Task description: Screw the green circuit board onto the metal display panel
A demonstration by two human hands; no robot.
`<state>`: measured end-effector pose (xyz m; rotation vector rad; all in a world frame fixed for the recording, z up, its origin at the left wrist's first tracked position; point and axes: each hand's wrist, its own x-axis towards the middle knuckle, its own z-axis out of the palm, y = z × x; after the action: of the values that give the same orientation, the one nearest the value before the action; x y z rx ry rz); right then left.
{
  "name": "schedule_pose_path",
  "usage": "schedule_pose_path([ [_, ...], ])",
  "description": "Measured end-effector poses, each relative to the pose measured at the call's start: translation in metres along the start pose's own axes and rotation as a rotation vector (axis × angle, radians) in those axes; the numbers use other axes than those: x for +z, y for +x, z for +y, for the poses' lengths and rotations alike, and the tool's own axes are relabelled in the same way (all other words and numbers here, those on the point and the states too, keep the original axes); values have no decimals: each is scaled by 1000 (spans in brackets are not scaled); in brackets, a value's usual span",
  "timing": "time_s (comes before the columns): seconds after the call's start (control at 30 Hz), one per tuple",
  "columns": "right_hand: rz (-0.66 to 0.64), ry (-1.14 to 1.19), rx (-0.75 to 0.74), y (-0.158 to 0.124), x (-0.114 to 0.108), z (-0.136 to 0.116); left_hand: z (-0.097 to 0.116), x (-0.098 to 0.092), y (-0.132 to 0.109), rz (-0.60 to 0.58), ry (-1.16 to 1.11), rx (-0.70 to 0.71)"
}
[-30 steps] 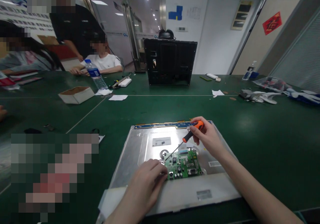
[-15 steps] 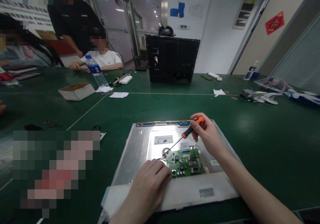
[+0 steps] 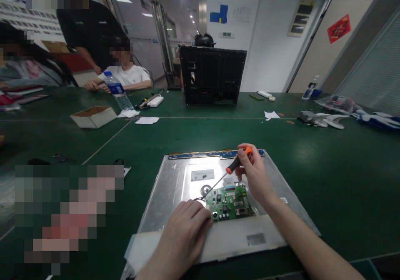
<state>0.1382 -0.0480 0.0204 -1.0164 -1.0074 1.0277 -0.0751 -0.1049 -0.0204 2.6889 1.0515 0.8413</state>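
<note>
My right hand (image 3: 254, 175) grips the screwdriver (image 3: 238, 162), tip still at the circuit board's (image 3: 230, 203) far-left corner; my left hand (image 3: 184, 226), curled, presses beside its left edge.

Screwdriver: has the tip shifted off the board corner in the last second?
No. The screwdriver tip stays at the far-left corner of the green circuit board, and the right hand keeps the handle by the blue strip.
</note>
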Motion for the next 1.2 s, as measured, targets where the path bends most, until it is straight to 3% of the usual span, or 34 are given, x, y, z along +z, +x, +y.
schedule_pose_path([
  [0.33, -124, -10, -6, -7, 7, -2, 0, -3, 2, 27, -3, 35],
  [0.67, -135, -55, -23, -10, 6, -7, -2, -3, 0, 3, -48, -28],
  [0.9, -41, -52, -85, -13, 5, -10, 0, -5, 1, -45, -49, -80],
  [1.2, -88, -100, -186, -18, 4, -9, 4, -11, 2, -98, -68, -105],
])
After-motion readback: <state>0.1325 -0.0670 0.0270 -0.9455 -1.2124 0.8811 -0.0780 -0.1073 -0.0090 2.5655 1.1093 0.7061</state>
